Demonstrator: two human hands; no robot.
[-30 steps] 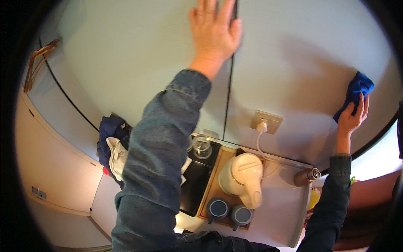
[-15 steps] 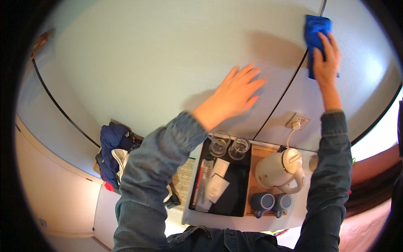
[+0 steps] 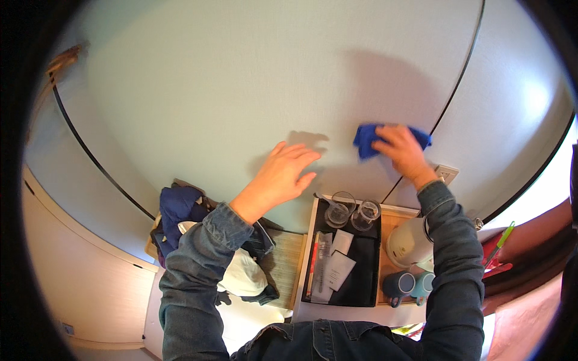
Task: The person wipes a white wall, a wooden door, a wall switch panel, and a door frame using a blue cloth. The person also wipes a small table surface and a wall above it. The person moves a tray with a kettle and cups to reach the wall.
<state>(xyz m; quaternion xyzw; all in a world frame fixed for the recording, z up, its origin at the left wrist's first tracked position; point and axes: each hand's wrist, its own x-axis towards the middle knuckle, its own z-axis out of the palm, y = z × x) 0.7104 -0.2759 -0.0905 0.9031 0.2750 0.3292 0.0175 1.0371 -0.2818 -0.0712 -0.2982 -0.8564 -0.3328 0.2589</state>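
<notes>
**Two hands on a pale wall, one pressing a blue cloth**

The right hand (image 3: 402, 150) lies flat over a crumpled blue cloth (image 3: 368, 137), fingers curled down onto it and pinning it against the pale wall (image 3: 241, 78); the cloth shows at about ten o'clock from the knuckles. The denim-sleeved forearm climbs from five o'clock, elbow bent.

The left hand (image 3: 282, 175) holds nothing. It is spread open, fingers pointing toward two o'clock, palm laid against the wall, and its sleeve runs in from seven o'clock.

At six o'clock from the cloth sits a black tray (image 3: 355, 283) with two clear glasses (image 3: 352, 212) at its far end. A white kettle (image 3: 409, 242) stands at the tray's three o'clock, with two blue mugs (image 3: 406, 283) just below it. A wall socket (image 3: 447, 174) lies at four o'clock from the right hand.
</notes>
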